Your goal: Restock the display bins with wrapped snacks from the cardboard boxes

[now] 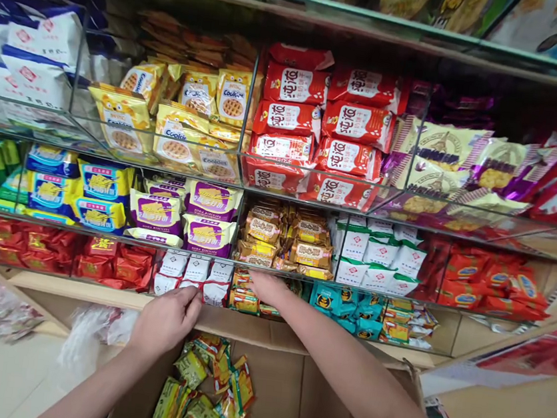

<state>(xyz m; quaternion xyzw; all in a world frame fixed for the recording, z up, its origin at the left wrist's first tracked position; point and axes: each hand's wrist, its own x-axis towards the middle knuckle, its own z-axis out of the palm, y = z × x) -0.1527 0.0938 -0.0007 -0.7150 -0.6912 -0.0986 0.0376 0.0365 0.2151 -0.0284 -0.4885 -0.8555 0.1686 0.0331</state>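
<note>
My left hand is closed over the far edge of an open cardboard box, fingers curled just below the white packets. Inside the box lies a loose heap of small green, yellow and orange snack packets. My right hand reaches over the box into a lowest-row compartment, among similar small orange-and-green packets. Its fingers are hidden by the packets and the shelf edge, so whether they hold anything does not show. Teal packets fill the bin to its right.
Clear dividers and glass shelf edges separate the bins. Above stand brown packets, red biscuit packs and yellow cookie packs. Red packets lie at lower left. Plastic bags hang low beside the box.
</note>
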